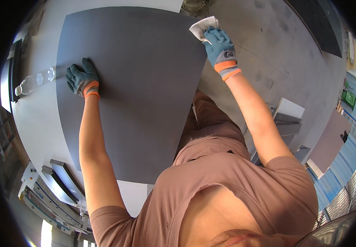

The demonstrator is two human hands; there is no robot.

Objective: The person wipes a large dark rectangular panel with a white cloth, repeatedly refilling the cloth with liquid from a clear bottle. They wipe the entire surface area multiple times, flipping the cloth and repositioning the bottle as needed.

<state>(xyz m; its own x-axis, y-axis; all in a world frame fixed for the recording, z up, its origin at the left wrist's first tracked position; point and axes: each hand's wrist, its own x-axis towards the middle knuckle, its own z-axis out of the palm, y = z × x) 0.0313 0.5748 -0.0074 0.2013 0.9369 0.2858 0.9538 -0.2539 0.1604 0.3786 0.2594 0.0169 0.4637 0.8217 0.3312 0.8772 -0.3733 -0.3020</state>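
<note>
A large dark grey flat panel [141, 82] lies in front of me on a white tabletop [33, 127]. My left hand [82, 77], in a blue-grey work glove with an orange cuff, rests with spread fingers on the panel near its left edge. It holds nothing. At the panel's far right corner, my gloved right hand [220, 43] has its fingers closed on a folded white cloth [198, 29]. Part of the cloth is hidden under the fingers. Whether it presses on the panel's edge or sits just off it, I cannot tell.
A clear plastic bottle [36, 81] lies left of the panel. Dark bars [64, 179] rest at the near left. To the right, over the concrete floor [260, 49], stand several cut boards [287, 123], and another dark panel [314, 24] is at the far right.
</note>
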